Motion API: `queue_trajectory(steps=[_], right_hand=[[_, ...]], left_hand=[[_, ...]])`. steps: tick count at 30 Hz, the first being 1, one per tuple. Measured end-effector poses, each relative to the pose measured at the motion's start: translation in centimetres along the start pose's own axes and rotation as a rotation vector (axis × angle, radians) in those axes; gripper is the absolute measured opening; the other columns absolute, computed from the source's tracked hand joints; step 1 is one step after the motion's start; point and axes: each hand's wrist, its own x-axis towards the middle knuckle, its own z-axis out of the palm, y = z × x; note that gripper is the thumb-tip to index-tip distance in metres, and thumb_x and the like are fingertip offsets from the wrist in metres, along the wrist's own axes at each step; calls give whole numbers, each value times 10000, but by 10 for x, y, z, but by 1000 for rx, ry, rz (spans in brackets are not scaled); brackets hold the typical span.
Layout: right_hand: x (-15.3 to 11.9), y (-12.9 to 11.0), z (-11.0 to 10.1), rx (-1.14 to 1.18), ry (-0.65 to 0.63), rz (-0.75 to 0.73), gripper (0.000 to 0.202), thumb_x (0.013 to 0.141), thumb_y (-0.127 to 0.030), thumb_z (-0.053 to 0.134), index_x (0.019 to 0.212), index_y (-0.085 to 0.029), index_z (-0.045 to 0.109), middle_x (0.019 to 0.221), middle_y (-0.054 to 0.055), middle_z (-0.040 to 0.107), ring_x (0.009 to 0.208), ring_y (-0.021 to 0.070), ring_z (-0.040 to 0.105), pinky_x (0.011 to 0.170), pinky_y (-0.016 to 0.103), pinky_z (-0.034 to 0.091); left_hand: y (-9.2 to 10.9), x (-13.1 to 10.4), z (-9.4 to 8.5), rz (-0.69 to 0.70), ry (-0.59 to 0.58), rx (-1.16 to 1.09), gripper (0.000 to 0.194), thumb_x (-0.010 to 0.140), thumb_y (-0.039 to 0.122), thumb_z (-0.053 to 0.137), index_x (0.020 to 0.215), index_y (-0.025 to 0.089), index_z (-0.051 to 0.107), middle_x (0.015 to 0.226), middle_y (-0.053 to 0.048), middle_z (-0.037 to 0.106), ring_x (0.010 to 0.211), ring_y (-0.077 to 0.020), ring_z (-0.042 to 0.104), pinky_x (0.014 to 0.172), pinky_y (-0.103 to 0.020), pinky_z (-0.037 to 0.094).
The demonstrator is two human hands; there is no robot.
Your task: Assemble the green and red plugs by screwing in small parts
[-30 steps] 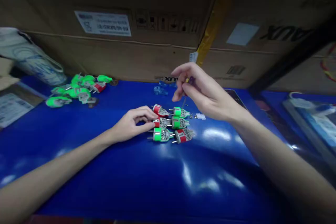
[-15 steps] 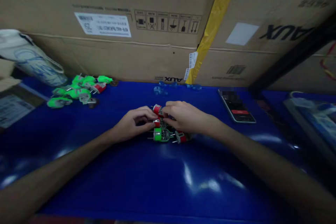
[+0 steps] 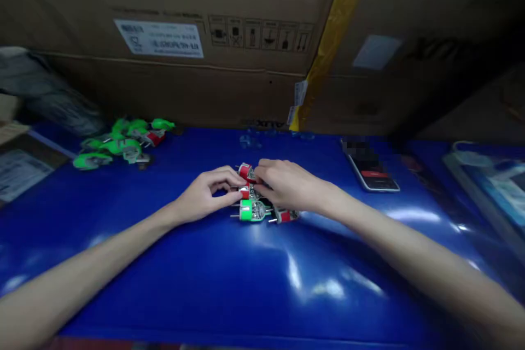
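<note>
On blue table [image 3: 184, 284]: right hand [image 3: 287, 183] curled palm-down, grip hidden, cannot tell whether closed on anything; left hand [image 3: 207, 194] nearer, thumb and finger pinched on red plug [image 3: 245, 192], mid-table between both hands, long axis left to right, right end hidden behind right fingertips.

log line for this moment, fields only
left hand: holding middle-row red plug; right hand: at its right end, grip hidden; nearer: green plug; far right: phone
</note>
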Motion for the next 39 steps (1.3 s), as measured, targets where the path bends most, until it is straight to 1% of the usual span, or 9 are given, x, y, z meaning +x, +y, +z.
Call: queue_trajectory(steps=[4, 9, 14, 18, 23, 26, 30, 33, 39], right_hand=[[0, 0, 0, 10, -23, -34, 184, 938, -200, 451, 969, -146, 624, 1023, 115, 666, 825, 190, 625, 650, 274, 365], [-1, 0, 1, -12, -5, 1, 236, 969, -294, 435, 974, -155, 625, 1029, 113, 662, 818, 199, 628, 636, 277, 357], [0, 1, 0, 5, -8, -36, 189, 946, -224, 455, 964, -141, 625, 1018, 116, 670, 848, 203, 636, 647, 280, 362], [-2, 1, -1, -9, 1, 3, 258, 964, -319, 441, 962, -143, 630, 1036, 123, 666, 811, 216, 641, 610, 292, 344], [-1, 0, 1, 15, -11, -29, 228, 955, -241, 434, 968, -138, 637, 1014, 123, 662, 817, 197, 623, 633, 283, 350], [-2, 3, -3, 59, 30, -64, 179, 913, -208, 474, 915, -137, 638, 971, 108, 657, 796, 179, 595, 657, 275, 353], [-9, 20, -25, 140, 189, -103, 122, 864, -174, 536, 870, -132, 651, 883, 70, 650, 774, 144, 553, 700, 256, 358], [-20, 40, -40, 122, 251, -20, 96, 811, -158, 587, 844, -134, 674, 821, 42, 650, 716, 128, 533, 679, 246, 358], [-44, 70, -23, 102, -33, 104, 140, 798, -163, 588, 870, -143, 706, 856, 49, 694, 733, 147, 581, 667, 248, 386]], left_hand=[[-1, 0, 0, 0, -1, -4, 116, 864, 249, 690, 936, 159, 701, 969, -63, 659, 895, -155, 657, 768, -246, 558], [-2, 0, 1, 6, 8, -8, 126, 863, 255, 692, 942, 157, 699, 963, -65, 660, 892, -155, 653, 763, -242, 558], [-1, 0, 0, -8, -4, -12, 125, 864, 257, 688, 937, 155, 693, 970, -63, 656, 893, -150, 651, 778, -247, 559], [0, 0, 1, -13, 1, -21, 142, 857, 278, 698, 925, 153, 693, 970, -69, 656, 892, -156, 651, 779, -251, 563], [1, 1, 0, -23, 1, -3, 162, 866, 302, 688, 925, 151, 695, 964, -72, 660, 884, -157, 651, 768, -252, 561], [1, 0, 0, -13, 2, 2, 150, 865, 291, 690, 924, 153, 698, 958, -67, 663, 884, -155, 652, 770, -247, 558], [0, 0, 0, -29, -1, -8, 150, 866, 283, 693, 948, 158, 707, 979, -73, 666, 907, -163, 656, 774, -247, 558], [0, 0, -1, -46, -12, -22, 162, 869, 293, 690, 965, 163, 708, 1009, -77, 665, 925, -168, 660, 777, -251, 561], [0, 0, -2, -72, -11, -6, 205, 856, 334, 701, 973, 166, 716, 1008, -85, 668, 911, -177, 658, 758, -261, 570]])
